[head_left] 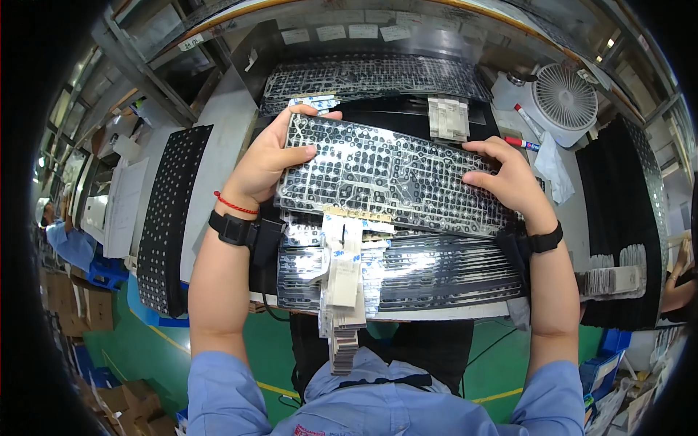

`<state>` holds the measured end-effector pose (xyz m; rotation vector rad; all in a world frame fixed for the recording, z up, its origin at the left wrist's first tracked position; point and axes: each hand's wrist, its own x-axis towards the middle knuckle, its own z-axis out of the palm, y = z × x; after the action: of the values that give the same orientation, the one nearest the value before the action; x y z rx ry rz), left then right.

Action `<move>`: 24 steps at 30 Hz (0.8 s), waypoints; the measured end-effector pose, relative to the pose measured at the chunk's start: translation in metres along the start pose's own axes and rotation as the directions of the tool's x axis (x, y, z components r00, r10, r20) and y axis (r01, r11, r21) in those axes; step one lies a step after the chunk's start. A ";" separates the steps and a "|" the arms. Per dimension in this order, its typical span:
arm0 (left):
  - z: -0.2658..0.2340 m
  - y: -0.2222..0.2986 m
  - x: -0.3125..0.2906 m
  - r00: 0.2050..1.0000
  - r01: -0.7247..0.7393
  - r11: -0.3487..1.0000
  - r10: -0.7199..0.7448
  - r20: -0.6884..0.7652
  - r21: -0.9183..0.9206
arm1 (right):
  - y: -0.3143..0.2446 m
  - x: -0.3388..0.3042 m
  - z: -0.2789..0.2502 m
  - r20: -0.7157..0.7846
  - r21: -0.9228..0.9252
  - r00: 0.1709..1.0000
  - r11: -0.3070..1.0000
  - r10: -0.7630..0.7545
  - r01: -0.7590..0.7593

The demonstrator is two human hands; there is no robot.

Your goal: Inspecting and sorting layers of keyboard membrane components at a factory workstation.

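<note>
A keyboard membrane sheet [392,171], dark and glossy with printed traces and dots, is held up between my two hands, slightly tilted down to the right. My left hand [280,149] pinches its left end, thumb on top and fingers behind. At the right end, my right hand [509,178] grips it with the thumb on the face and the fingers over the far edge. A pale connector tail [345,269] hangs from the near edge. Below lies a fanned stack of similar sheets [451,272], whose tails [343,349] droop over the table's front edge.
Another stack of sheets [378,76] lies at the back, pale tails [448,118] toward me. Black dotted sheets [171,218] lie left; a dark stack [618,196] lies right. A white fan [565,98], red marker [521,144] and white tissue [555,168] stand back right.
</note>
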<state>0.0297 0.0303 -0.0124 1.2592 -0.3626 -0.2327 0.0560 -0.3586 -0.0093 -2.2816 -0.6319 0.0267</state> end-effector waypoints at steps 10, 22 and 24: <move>-0.010 -0.011 0.002 0.984 0.180 0.862 -0.159 0.084 -0.474 | 0.019 0.003 -0.002 0.005 0.096 0.999 0.995 0.034 -0.034; -0.010 -0.007 0.002 0.987 0.162 0.987 -0.162 0.010 -0.015 | 0.023 0.000 -0.004 0.037 0.138 0.989 0.980 0.141 -0.145; -0.015 -0.010 0.000 0.988 0.152 0.986 -0.150 0.035 -0.064 | 0.022 0.000 -0.005 0.039 0.117 0.992 0.985 0.123 -0.127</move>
<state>0.0360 0.0409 -0.0258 1.2196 -0.2829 -0.3908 0.0666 -0.3750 -0.0204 -2.2049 -0.4893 0.1573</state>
